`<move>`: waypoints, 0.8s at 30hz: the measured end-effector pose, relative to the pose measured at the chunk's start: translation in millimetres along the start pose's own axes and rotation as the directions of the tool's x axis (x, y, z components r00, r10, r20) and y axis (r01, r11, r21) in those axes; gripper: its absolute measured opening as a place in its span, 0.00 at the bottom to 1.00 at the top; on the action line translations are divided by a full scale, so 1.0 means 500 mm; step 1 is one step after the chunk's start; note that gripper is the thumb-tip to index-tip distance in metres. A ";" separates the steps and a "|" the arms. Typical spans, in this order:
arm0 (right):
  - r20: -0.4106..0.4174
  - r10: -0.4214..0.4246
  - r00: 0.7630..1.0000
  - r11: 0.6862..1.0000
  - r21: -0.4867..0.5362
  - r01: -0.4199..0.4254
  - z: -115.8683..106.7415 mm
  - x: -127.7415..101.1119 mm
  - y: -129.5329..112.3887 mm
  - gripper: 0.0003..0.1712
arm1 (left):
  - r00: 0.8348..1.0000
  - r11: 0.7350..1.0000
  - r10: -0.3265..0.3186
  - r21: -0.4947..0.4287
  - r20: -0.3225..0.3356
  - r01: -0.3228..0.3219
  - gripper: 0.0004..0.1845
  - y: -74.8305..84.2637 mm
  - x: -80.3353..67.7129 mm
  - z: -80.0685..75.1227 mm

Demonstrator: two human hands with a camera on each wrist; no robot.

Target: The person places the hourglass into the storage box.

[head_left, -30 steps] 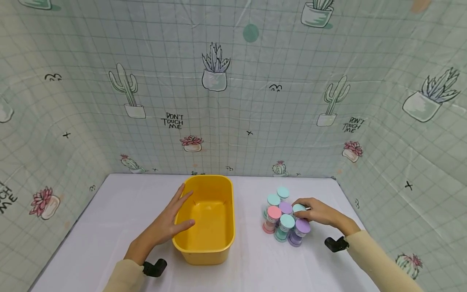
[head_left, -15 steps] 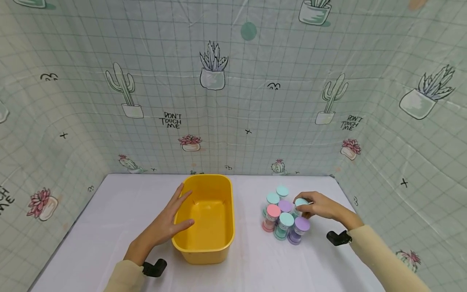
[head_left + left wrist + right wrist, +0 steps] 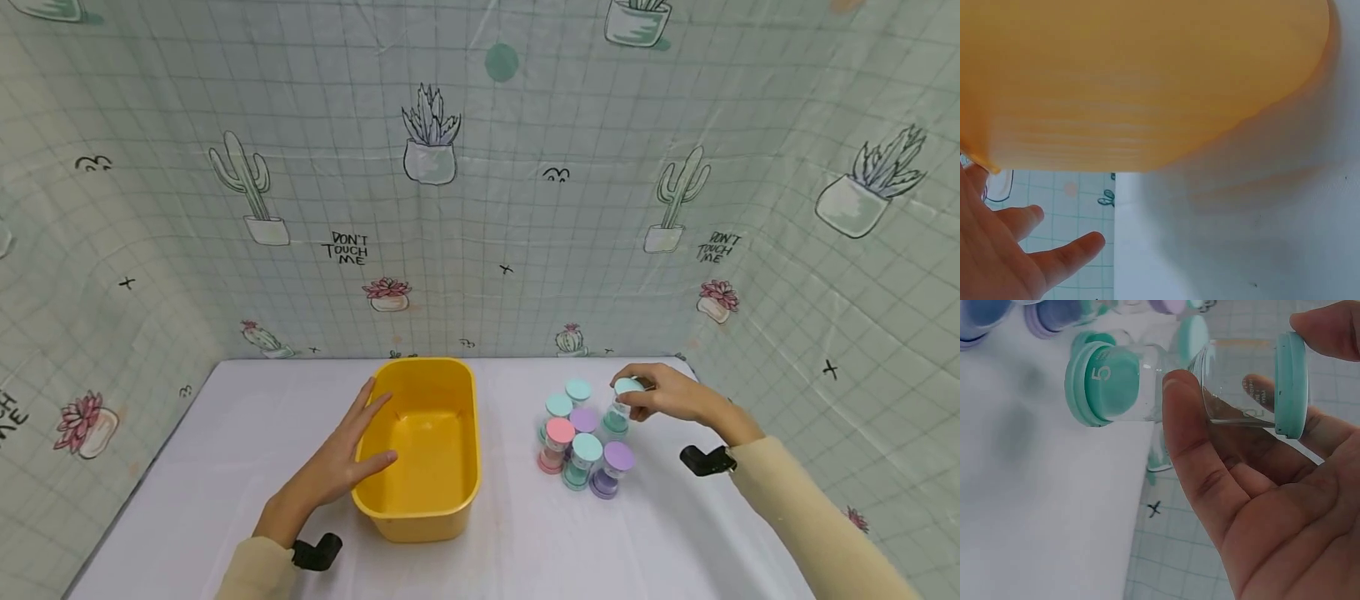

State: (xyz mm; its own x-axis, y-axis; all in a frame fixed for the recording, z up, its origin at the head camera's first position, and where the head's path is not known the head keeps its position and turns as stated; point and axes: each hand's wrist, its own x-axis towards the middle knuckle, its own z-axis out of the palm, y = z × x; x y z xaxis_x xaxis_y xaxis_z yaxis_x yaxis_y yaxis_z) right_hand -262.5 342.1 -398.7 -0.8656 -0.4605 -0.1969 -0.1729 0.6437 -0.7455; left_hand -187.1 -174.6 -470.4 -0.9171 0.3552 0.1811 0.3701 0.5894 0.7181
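Gripping a teal-capped sand timer [image 3: 619, 406] by its upper end, my right hand [image 3: 667, 398] has fingers and thumb curled round the glass, so the hold is clamped firm. The timer sits lifted at about two o'clock of the cluster of timers [image 3: 581, 442], just beside them; the wrist view shows a "5" on its lower teal cap [image 3: 1102, 382]. The rest of the cluster, capped in pink, purple and teal, stands on the white table [image 3: 225, 433]. At nine o'clock from it is the yellow tub [image 3: 420, 508]. My left hand [image 3: 337, 467] rests with straight, spread fingers against the tub's left wall, thumb over the rim, holding nothing.
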 end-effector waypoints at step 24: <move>-0.062 -0.116 0.991 0.968 -0.232 0.098 -0.028 0.078 -0.198 0.12 | 1.000 0.999 -0.015 0.035 0.008 0.015 0.49 0.006 -0.001 -0.002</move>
State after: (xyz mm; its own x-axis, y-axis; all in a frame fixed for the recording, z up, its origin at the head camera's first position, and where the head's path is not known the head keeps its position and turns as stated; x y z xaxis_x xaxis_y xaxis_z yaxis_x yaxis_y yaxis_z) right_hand -285.5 269.0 -323.6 -0.8670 -0.4934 -0.0697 -0.3618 0.7196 -0.5927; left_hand -185.8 -174.0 -467.7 -0.9214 0.3522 0.1642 0.3611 0.6199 0.6966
